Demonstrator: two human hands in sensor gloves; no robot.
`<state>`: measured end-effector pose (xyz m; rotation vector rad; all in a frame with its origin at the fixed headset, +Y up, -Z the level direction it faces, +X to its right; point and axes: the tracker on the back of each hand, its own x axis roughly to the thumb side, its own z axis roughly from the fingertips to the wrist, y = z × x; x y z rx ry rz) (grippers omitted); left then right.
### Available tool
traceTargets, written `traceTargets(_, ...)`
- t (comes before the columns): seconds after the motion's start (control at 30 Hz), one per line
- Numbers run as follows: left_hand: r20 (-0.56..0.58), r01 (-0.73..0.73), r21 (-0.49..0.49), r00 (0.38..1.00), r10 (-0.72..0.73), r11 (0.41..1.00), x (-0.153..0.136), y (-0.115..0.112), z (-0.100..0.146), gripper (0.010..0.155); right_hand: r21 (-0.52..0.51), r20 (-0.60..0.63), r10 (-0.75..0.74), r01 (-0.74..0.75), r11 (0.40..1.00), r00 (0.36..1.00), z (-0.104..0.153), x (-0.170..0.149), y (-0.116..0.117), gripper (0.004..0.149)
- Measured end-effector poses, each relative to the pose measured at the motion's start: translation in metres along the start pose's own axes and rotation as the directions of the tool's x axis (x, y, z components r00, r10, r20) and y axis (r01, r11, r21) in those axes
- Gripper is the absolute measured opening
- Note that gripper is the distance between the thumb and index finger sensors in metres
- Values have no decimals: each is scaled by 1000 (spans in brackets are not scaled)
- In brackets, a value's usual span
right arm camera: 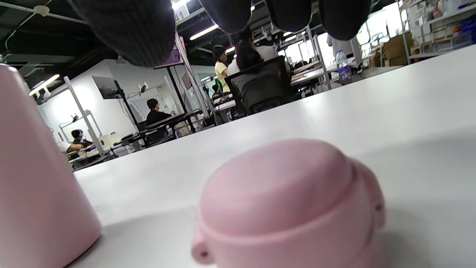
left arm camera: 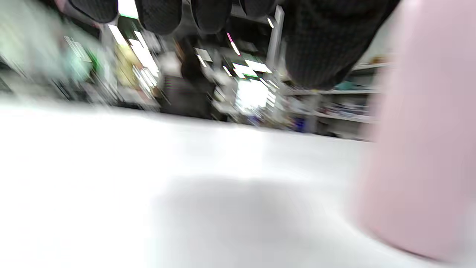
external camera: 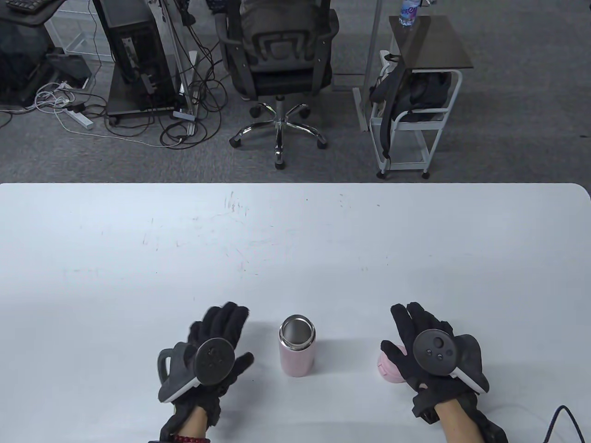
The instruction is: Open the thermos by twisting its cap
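Thermos (external camera: 297, 353) stands uncapped near the table's (external camera: 138, 258) front edge; cap (external camera: 390, 369) lies under my released right hand (external camera: 431, 353), left hand (external camera: 214, 353) released too.

Almost nothing legible in any view.

In the right wrist view, the digits "41" show on a white sign (right arm camera: 181, 15) hanging near the ceiling, partly cut off by a gloved finger, so there may be more to it. In the table view, the bottle (external camera: 409, 11) on the side cart carries a blue label with lettering that is cropped and too small to read. The left wrist view is too blurred for any text.
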<state>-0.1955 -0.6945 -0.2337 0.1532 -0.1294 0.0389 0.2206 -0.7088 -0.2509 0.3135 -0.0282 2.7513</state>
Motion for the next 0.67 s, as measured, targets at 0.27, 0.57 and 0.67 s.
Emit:
traceTargets(0.27, -4, -29, -82, 1000, 29, 996, -1, -9, -5, 90, -13, -19, 10, -11, 1000, 1000, -4, -2, 10, 78)
traceTargets(0.57, 5, -24, -116, 1000, 24, 993, 3, -16, -8, 88, 44, -10, -16, 16, 999, 1000, -3, 0, 14, 77)
traceTargets(0.67, 12, -23, -122, 1000, 25, 992, 4, -16, -8, 88, 47, 5, -10, 10, 999, 1000, -1, 4, 13, 77)
